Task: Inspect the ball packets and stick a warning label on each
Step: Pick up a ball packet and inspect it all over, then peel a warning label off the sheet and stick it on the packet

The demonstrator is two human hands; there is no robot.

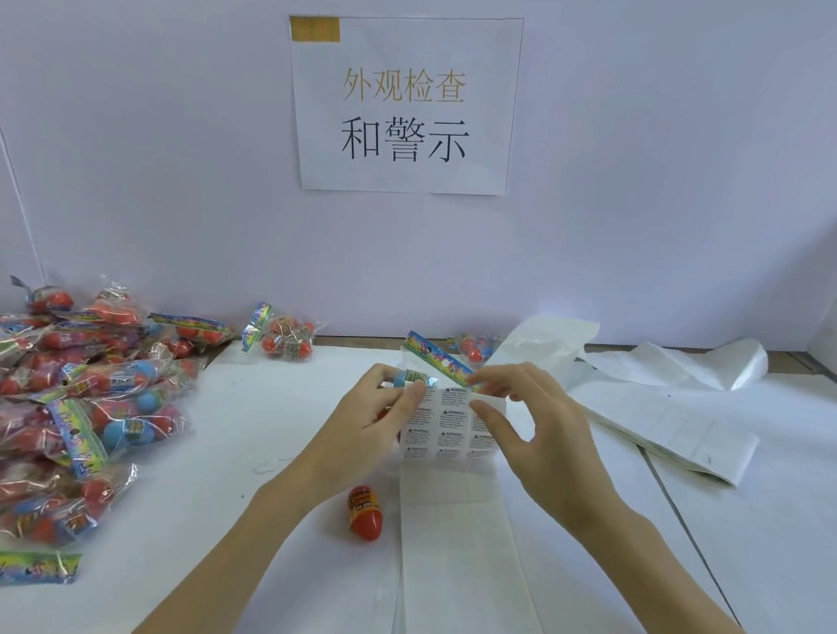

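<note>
White label strip (446, 428) pinched between both hands.

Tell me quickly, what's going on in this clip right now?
A person is labelling ball packets at a white table. The left hand holds a packet together with a strip of warning labels, while the right hand pinches a label at the strip's top corner, apparently peeling it. A pile of packets lies to the left, a loose red egg-shaped toy sits near the strip, and used backing paper lies to the right.
</note>
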